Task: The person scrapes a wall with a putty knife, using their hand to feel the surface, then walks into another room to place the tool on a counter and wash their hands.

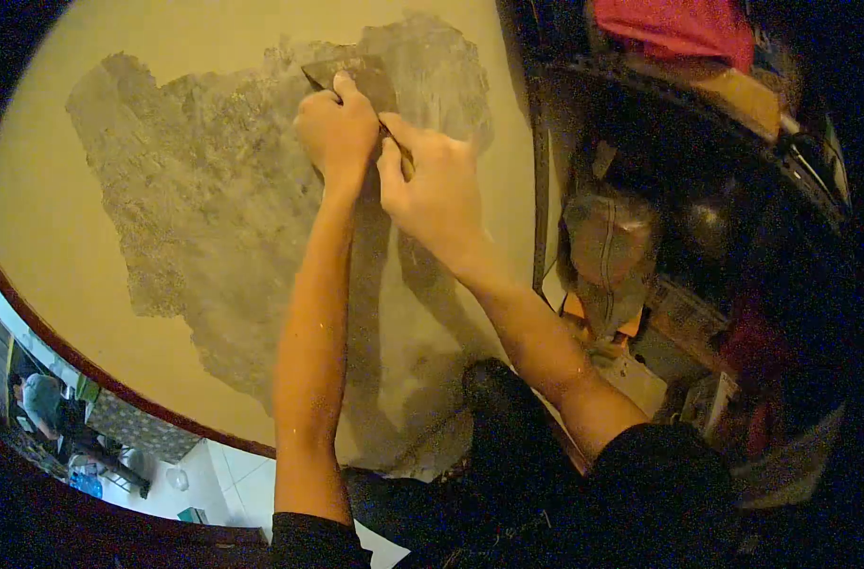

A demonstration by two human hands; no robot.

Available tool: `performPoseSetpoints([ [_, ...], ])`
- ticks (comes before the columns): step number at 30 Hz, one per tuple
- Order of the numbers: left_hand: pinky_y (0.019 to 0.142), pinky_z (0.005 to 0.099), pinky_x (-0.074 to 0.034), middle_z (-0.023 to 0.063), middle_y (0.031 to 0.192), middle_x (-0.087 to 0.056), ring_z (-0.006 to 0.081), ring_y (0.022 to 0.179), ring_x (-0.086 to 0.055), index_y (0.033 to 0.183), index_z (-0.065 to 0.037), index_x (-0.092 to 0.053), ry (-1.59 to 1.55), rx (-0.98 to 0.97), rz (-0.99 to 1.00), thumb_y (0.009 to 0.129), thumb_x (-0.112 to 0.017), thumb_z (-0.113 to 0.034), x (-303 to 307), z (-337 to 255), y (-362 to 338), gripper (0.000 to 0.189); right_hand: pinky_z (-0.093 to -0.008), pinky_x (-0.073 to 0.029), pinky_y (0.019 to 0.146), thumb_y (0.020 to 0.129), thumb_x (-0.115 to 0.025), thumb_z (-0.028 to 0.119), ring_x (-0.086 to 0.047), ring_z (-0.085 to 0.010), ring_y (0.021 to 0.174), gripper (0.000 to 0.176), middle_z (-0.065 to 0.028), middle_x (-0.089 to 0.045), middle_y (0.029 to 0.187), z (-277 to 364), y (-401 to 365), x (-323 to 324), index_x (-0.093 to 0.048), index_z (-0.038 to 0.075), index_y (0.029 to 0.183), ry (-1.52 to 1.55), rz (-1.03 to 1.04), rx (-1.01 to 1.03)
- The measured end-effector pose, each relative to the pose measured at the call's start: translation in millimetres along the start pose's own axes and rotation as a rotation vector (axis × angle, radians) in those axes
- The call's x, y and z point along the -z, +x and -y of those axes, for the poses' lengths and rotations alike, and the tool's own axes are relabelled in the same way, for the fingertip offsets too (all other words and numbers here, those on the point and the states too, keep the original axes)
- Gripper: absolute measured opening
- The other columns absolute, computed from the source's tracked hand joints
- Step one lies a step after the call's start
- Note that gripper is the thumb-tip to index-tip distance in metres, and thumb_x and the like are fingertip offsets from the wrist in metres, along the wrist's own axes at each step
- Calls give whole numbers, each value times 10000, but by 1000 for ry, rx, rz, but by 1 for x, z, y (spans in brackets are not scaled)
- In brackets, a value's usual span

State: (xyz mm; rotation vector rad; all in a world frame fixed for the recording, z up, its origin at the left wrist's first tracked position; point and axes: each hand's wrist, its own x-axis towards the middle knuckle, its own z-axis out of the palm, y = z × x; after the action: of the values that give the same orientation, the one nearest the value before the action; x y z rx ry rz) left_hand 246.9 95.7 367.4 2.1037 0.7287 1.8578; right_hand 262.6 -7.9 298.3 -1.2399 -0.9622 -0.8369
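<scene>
A flat scraper (370, 76) with a broad dark blade lies against a yellow wall (214, 33), at the top of a large rough grey patch (214, 190). My left hand (339, 128) is closed on the scraper's blade, thumb pressed on its face near the left corner. Just to the right, my right hand (434, 180) is wrapped round the handle, with the forefinger stretched along it towards the blade. The blade's edge touching the wall is partly hidden.
At the right are dark shelves with a clear plastic bag (607, 237), boxes (683, 318) and a red cloth (678, 28). At the lower left, beyond the wall's dark edge, a person (43, 403) is beside a patterned surface (143, 422).
</scene>
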Motion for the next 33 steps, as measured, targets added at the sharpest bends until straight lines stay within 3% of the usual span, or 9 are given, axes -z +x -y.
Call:
performPoseSetpoints([
  [3,635,515,-483,264,621,-619,432,612,-620,559,61,-602,23,-29,-34,882,-550,-335,-1,-5,14,513,-525,-496,608,837,-576,160,-615,-430,650,263,-246,-615,696,1,7,-12,-668,42,1053,-25,14,-35],
  [11,657,519,-485,284,659,-627,452,639,-624,612,74,-634,28,-9,17,909,-515,-373,2,6,8,549,-480,-483,593,834,-591,129,-608,-395,633,272,-233,-612,702,-7,-2,-17,-668,31,1076,14,4,14],
  [15,633,514,-488,279,657,-629,451,632,-624,627,72,-652,59,-130,-184,913,-508,-372,-22,-12,39,548,-414,-490,600,832,-608,94,-627,-361,638,278,-211,-634,719,-13,39,-29,-671,27,1094,-79,-77,90],
  [18,624,519,-485,272,655,-632,451,611,-615,651,66,-666,-43,-109,-131,921,-503,-391,-14,-18,39,556,-491,-498,646,850,-590,152,-617,-426,690,279,-254,-619,741,-7,40,-10,-665,38,1094,54,-35,32],
  [21,629,508,-487,268,649,-631,454,605,-607,670,68,-667,-34,-81,-10,924,-503,-413,11,-14,5,568,-477,-496,646,857,-593,131,-620,-416,699,276,-246,-633,772,-4,9,15,-667,51,1110,91,-15,18],
  [24,553,385,-457,157,548,-603,264,513,-601,648,36,-641,-294,72,427,987,-471,-427,50,0,-42,598,-443,-502,646,861,-604,101,-630,-384,700,299,-230,-649,813,-5,-33,35,-666,59,1151,89,55,-36],
  [28,504,322,-398,49,509,-519,133,488,-497,600,-11,-563,-329,208,571,1008,-473,-376,113,49,-134,554,-374,-514,692,878,-606,96,-667,-307,764,311,-213,-682,892,-20,-96,74,-659,29,1177,68,227,-259],
  [32,539,307,-436,51,595,-587,139,538,-524,739,-15,-643,-102,418,1000,978,-553,-301,167,126,-239,384,-314,-489,755,909,-581,85,-648,-195,845,304,-160,-700,979,-55,-160,112,-644,-13,1191,85,302,-391],
  [33,540,306,-439,44,590,-583,137,534,-520,745,-20,-648,-178,462,941,977,-555,-301,175,150,-268,377,-320,-477,798,927,-573,93,-627,-171,891,316,-144,-701,1039,-63,-172,121,-629,-20,1217,88,380,-478],
])
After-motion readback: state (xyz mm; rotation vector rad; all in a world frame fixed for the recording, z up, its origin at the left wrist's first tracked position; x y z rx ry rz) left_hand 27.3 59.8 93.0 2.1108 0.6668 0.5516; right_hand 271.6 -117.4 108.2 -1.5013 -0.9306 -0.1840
